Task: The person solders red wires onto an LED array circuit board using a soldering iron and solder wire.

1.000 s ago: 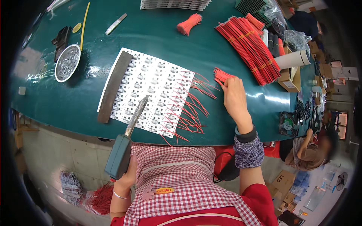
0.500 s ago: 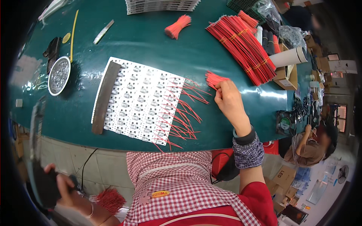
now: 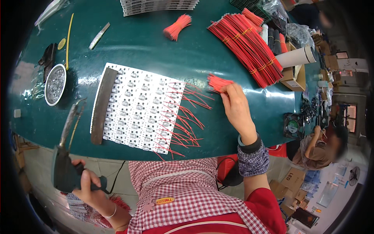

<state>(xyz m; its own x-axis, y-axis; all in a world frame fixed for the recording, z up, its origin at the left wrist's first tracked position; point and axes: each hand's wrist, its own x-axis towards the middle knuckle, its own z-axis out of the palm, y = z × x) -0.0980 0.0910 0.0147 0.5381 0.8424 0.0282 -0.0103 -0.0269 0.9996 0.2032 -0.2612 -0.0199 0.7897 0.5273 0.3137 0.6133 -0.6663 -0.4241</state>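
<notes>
My left hand [image 3: 87,186] is closed round the dark handle of a soldering gun [image 3: 64,173], its metal tip raised near the table's front edge. At the end of a small bundle of red wires [image 3: 216,81], my right hand [image 3: 238,111] pinches with thumb and fingers; how many wires it grips is hidden. Between the hands lies a white circuit board panel [image 3: 131,113] with rows of small components. A dark bar [image 3: 103,109] rests along its left side. Several thin red wires [image 3: 193,120] stick out from its right edge.
A white bowl of silvery bits [image 3: 55,85] stands left of the panel. Behind are a knife-like blade [image 3: 99,36], another red wire bundle [image 3: 177,27] and stacked panels [image 3: 159,6]. Long red wire bundles [image 3: 249,50] lie far right, beside a white roll [image 3: 296,57]. A co-worker [image 3: 317,150] sits at right.
My left hand has brought the soldering gun up and to the right, toward the panel. My right hand remains at the red wire bundle. The whole view has shifted slightly.
</notes>
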